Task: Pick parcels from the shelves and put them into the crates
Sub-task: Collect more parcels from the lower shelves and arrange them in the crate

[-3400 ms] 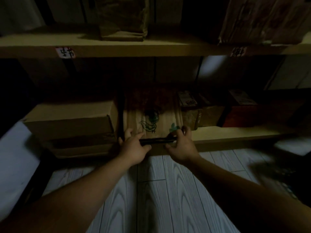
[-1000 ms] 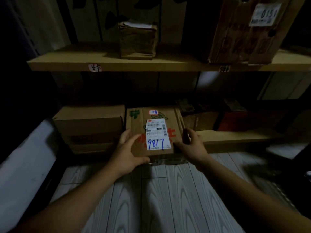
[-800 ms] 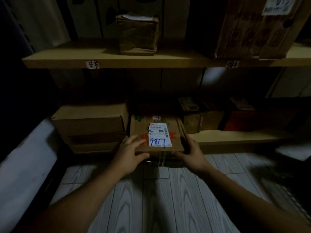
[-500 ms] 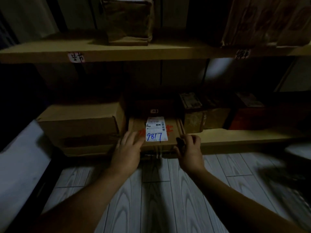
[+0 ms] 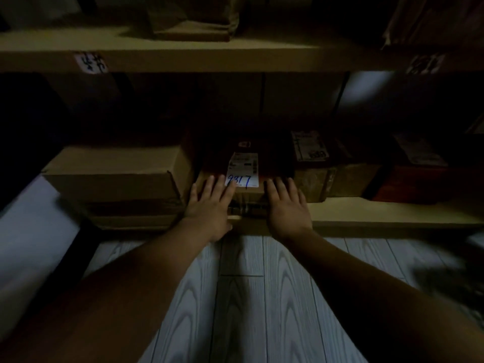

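Note:
A flat brown cardboard parcel (image 5: 246, 169) with a white label marked 9817 lies on the lower shelf (image 5: 392, 213), between a big carton and smaller boxes. My left hand (image 5: 209, 205) lies flat on its front left corner with straight fingers, the fingertips touching the label. My right hand (image 5: 286, 208) rests flat on its front right corner, fingers straight. Neither hand curls round the parcel. No crate is in view.
A large cardboard carton (image 5: 117, 176) sits left of the parcel. Smaller boxes (image 5: 311, 166) and a dark red box (image 5: 419, 184) stand to the right. The upper shelf (image 5: 235, 56) carries a brown package (image 5: 193, 19). Pale wood-pattern floor (image 5: 243, 297) lies below.
The parcel, tipped up and held by both hands a second ago, has gone back flat into the shelf. Both hands let go of its sides and now lie flat on its front.

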{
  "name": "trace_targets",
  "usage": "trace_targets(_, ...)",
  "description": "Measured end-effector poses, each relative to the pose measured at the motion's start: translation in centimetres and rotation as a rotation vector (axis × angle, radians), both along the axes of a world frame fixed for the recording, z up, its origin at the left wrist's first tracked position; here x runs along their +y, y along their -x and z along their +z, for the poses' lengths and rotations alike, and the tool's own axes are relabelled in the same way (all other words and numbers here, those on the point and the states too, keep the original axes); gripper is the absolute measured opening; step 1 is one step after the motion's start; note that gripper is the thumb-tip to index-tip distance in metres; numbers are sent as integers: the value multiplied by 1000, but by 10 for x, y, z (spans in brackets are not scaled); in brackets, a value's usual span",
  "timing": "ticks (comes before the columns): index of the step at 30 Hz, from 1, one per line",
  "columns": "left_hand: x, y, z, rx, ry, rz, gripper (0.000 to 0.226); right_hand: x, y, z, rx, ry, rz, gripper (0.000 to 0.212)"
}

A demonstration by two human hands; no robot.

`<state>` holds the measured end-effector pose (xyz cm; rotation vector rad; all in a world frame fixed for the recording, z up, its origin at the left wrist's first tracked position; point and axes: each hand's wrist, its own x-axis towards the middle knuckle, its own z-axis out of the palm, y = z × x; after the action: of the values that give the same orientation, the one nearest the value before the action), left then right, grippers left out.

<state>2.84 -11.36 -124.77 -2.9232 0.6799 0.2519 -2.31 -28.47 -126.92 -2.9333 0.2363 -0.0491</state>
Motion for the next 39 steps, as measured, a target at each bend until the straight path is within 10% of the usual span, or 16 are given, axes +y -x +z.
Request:
trace_targets(25,-151,-9,48,241,301,-60,78,-104,-12,65,243,-115,-198,78)
trace_targets(39,-147,44,10,24,739,20,37,-117,41,23,-171,-562,-209,28)
